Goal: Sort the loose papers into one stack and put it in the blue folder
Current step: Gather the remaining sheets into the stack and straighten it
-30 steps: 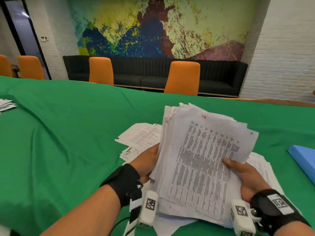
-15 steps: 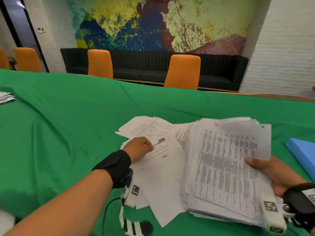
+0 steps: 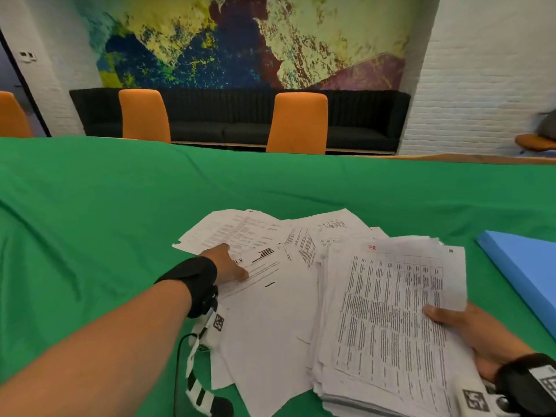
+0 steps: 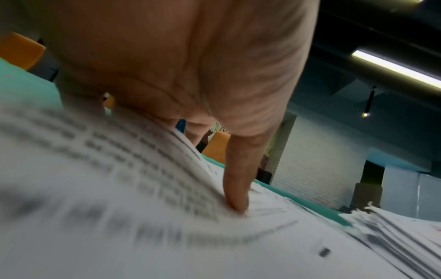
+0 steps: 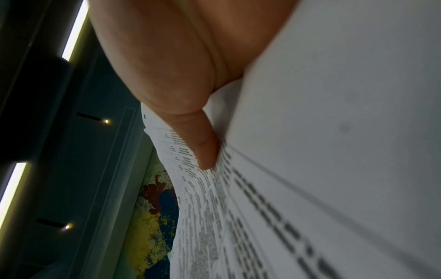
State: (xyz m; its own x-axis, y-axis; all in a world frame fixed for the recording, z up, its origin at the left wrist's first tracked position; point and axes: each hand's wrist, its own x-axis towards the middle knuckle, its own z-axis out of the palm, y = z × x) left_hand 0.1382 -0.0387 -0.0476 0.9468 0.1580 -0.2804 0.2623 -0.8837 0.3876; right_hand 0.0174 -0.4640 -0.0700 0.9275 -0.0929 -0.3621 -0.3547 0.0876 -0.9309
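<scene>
- The right hand (image 3: 481,338) grips the thick stack of papers (image 3: 391,320) at its right edge, thumb on the top sheet and the fingers hidden beneath; the right wrist view shows the thumb (image 5: 203,143) clamped down on the printed page.
- The stack lies low over the green-covered worktop (image 3: 105,221), its long axis running from the person away toward the far side and leaning slightly left, the red "HR" mark at the far end. Its edges are ragged, with sheets not squared up.
- The left hand (image 3: 225,266) rests on the loose papers (image 3: 264,266) spread to the left of the stack, thumb stretched out along a sheet. In the left wrist view one finger (image 4: 236,188) points straight down and presses its tip into a page; how the other fingers lie I cannot tell.
- The loose papers fan out at mixed angles, some overlapping and partly tucked under the stack's left side; the farthest sheets angle toward the far left.
- The blue folder (image 3: 523,272) lies closed on the worktop to the right of the stack, apart from it, its long axis running diagonally from far left to near right.
- Orange chairs (image 3: 298,121) stand beyond the worktop.
</scene>
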